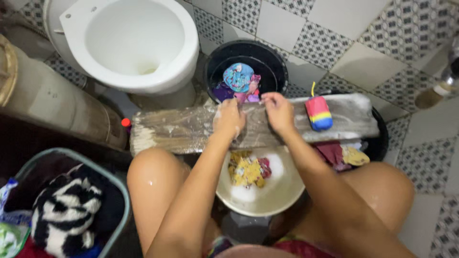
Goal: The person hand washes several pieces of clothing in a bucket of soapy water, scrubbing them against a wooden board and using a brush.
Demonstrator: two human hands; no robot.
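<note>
A wet wooden washboard [186,130] lies across my knees. My left hand [228,119] rests curled on its middle, covered in foam. My right hand [278,112] sits beside it with bent fingers at the board's far edge, close to pink cloth in a black bucket [246,48]. Whether either hand grips anything is unclear. A red, yellow and blue scrub brush [319,113] lies on the board to the right of my right hand. Below the board a beige basin [272,203] holds suds and a yellow patterned cloth [245,170].
A white toilet [134,43] stands at the far left. A black tub [381,138] under the board's right end holds maroon and yellow clothes [340,154]. A grey-green laundry basket [122,191] with a black-and-white striped garment [67,210] is at my left. The floor is patterned tile.
</note>
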